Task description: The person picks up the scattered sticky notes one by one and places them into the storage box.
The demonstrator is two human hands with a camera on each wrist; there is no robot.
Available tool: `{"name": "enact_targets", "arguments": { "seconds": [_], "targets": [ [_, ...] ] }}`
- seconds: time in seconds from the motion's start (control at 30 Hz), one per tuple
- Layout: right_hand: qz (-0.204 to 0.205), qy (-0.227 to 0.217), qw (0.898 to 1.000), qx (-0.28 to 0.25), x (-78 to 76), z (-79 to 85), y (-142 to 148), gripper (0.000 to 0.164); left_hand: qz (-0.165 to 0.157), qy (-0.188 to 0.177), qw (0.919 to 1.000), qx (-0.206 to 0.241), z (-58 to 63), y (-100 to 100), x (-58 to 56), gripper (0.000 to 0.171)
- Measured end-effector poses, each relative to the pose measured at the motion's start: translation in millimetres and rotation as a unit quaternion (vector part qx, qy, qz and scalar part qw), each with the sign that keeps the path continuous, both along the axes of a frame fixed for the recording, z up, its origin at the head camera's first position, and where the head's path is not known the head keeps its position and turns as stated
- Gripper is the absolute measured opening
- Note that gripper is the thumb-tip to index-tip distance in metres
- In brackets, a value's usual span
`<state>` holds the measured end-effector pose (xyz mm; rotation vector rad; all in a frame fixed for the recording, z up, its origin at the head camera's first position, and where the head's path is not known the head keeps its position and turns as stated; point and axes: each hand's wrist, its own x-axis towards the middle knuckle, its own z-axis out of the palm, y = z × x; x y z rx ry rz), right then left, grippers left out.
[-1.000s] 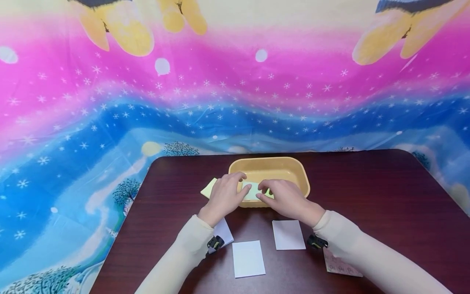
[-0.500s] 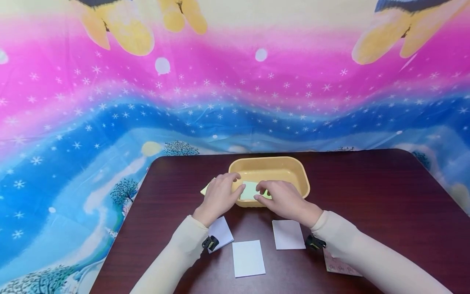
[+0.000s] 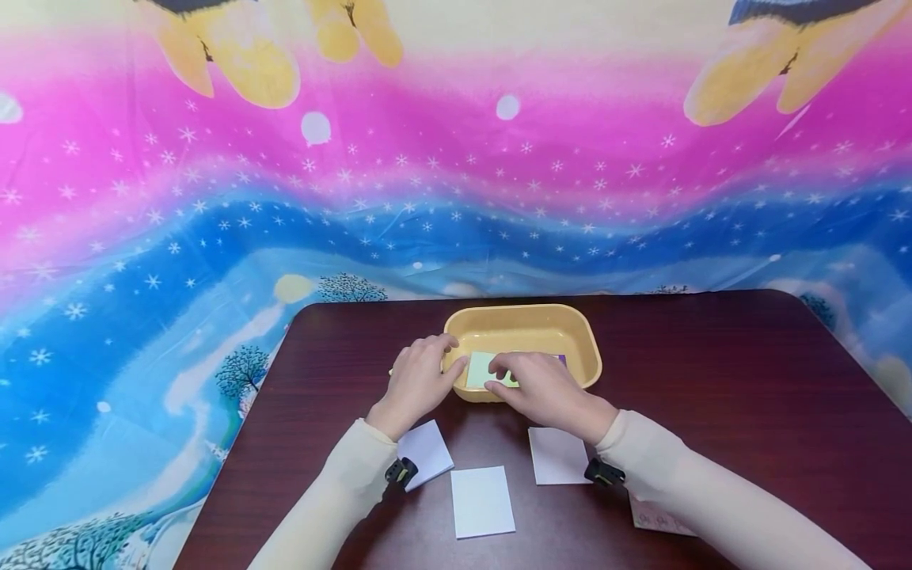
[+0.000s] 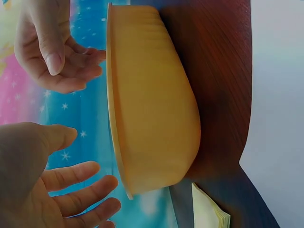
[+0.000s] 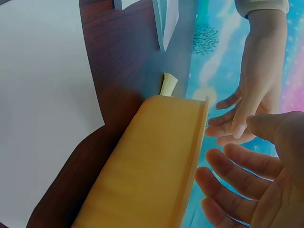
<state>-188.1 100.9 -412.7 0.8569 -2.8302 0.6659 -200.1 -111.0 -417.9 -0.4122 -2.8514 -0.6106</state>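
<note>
A yellow plastic basin [image 3: 527, 336] stands near the back of the table. Inside it lies a light green pad [image 3: 480, 369], with a purple corner [image 3: 561, 359] showing behind my right hand [image 3: 545, 389]. That hand hovers over the basin's front rim, its fingers loosely bent and holding nothing. At the basin's left end hangs my left hand [image 3: 419, 378], fingers spread and relaxed, nothing in them. The left wrist view shows both hands above the rim level. A pale yellow pad [image 4: 209, 211] lies on the table beside the basin, mostly hidden behind my left hand in the head view.
Three white square pads lie in front of the basin: a left pad [image 3: 427, 454], a middle pad [image 3: 483, 502] and a right pad [image 3: 557, 455]. A pink patterned pad [image 3: 659, 518] is partly under my right sleeve. A printed cloth [image 3: 456, 158] hangs behind the table.
Both hands have shifted a little to the left. The purple corner has come into view by my right hand, and my left hand now covers nearly all of the pale yellow pad.
</note>
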Motion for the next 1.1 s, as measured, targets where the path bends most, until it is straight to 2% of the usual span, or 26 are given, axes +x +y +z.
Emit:
{"name": "enact_targets", "arguments": {
  "seconds": [0.5, 1.1],
  "targets": [
    [0.018, -0.01, 1.0, -0.012, 2.6, -0.3, -10.6, 0.022, 0.019, -0.003, 0.9998, 0.005, -2.7, -14.1, -5.9, 0.034],
    [0.027, -0.004, 0.999, -0.018, 2.4, -3.0, -24.4, 0.018, 0.061, -0.024, 0.9978, 0.006, -19.2, -33.4, -17.0, 0.034]
  ]
}}
